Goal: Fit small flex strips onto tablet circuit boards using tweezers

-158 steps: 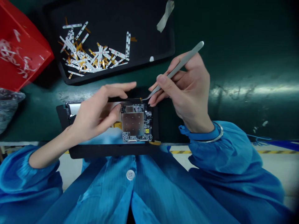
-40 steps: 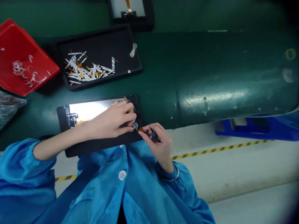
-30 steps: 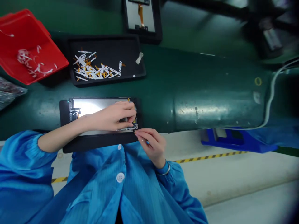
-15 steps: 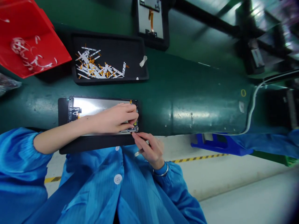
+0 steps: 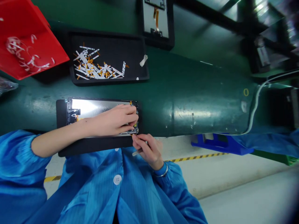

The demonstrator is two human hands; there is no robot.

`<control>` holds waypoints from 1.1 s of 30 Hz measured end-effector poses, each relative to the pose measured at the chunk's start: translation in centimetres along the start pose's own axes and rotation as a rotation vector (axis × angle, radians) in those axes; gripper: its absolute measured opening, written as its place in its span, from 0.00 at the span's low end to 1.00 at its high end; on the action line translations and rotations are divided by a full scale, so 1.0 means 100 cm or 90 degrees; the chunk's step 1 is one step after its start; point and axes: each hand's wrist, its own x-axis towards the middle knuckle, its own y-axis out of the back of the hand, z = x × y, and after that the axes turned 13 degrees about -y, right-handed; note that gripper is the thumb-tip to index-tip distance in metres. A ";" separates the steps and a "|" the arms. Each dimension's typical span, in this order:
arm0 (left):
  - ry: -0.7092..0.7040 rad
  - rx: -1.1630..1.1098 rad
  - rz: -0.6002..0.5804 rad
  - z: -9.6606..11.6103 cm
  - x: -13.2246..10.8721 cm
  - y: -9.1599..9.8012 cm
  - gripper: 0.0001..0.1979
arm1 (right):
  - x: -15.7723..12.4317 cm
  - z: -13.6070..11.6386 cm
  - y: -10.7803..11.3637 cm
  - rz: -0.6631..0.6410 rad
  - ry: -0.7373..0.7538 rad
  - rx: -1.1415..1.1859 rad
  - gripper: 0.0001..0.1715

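A tablet (image 5: 93, 105), its silvery inside bare and circuit parts along the right end, lies on a black tray (image 5: 98, 146) at the bench's front edge. My left hand (image 5: 121, 119) rests across it, fingers bent and pressed together over the circuit end; whatever is under the fingertips is hidden. At the tablet's lower right corner my right hand (image 5: 148, 149) is closed, thumb and forefinger pinched beside a tiny orange bit. A thin pale-tipped stick (image 5: 137, 152) sticks out of that hand, mostly covered by the fingers.
Behind the tablet, a black tray (image 5: 130, 77) holds several white-and-orange strips (image 5: 93, 67). A red bin (image 5: 35, 34) with white scraps stands at left. Another opened device (image 5: 149, 26) lies further back. A white cable (image 5: 253, 105) runs along the right; a blue crate (image 5: 219, 146) sits below.
The view has shifted slightly. Both hands keep nearly the same place and grip; the pale tip by my right hand has turned a little.
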 end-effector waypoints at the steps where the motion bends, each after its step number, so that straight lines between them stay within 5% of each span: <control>1: 0.000 0.002 -0.001 0.000 0.000 0.000 0.07 | 0.001 -0.001 0.000 0.000 -0.004 -0.003 0.07; 28: -0.011 0.028 -0.006 0.001 0.000 -0.001 0.06 | 0.003 -0.004 -0.002 -0.011 -0.025 -0.011 0.09; 33: -0.011 0.033 -0.005 0.000 0.000 -0.003 0.07 | 0.008 -0.008 0.004 -0.071 -0.038 -0.011 0.06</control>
